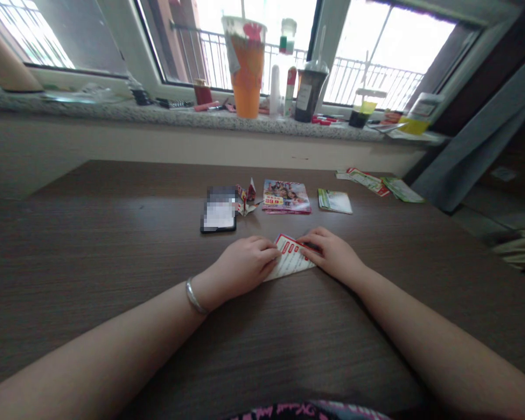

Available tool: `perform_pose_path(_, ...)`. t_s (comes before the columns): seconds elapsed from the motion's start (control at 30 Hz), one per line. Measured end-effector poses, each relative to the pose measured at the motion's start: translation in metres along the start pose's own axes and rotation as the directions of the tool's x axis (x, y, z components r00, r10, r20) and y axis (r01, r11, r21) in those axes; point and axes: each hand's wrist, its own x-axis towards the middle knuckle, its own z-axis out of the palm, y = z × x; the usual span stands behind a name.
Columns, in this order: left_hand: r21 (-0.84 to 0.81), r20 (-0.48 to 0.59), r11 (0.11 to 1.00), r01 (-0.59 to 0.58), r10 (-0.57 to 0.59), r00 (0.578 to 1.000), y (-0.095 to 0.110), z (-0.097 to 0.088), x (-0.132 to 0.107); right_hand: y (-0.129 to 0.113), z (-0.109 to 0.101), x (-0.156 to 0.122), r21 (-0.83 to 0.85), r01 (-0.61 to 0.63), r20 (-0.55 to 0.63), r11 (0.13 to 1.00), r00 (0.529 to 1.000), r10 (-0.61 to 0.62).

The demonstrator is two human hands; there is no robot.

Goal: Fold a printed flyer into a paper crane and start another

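A folded sheet of printed paper (pixel 291 260), white with red marks, lies on the table between my hands in the head view. Its shape is roughly triangular. My left hand (pixel 248 262), with a silver bangle at the wrist, grips the paper's left side with bent fingers. On the opposite side my right hand (pixel 331 252) has its fingers closed over the paper's right edge. Both palms face down, and the fingertips hide parts of the sheet. Just beyond stands a folded paper crane (pixel 247 199), beside a stack of colourful printed papers (pixel 286 196).
A phone-like dark device (pixel 219 211) with a blurred screen lies left of the crane. A small green-and-white paper stack (pixel 335 202) and loose paper strips (pixel 367 182) lie to the right. Cups, including a tall orange one (pixel 246 76), and bottles line the windowsill (pixel 179 118).
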Motion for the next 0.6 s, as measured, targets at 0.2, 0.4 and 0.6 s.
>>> perform_pose_path(0.2, -0.074, -0.002, 0.997, 0.025, -0.026, 1.0, -0.004, 0.003, -0.001, 0.002, -0.001, 0.001, -0.014, 0.039, -0.003, 0.999, 0.999, -0.039)
perform_pose_path(0.4, -0.09, 0.044, 0.991, 0.098, -0.094, 0.995, -0.011, 0.013, 0.0, -0.004, 0.002, 0.003, -0.094, 0.04, -0.022, 0.995, 0.999, -0.043)
perform_pose_path(0.6, -0.144, 0.034, 0.984, 0.102, -0.098, 0.995, -0.013, 0.012, 0.004, -0.005, 0.004, 0.004, -0.132, -0.005, -0.04, 0.991, 0.999, 0.0)
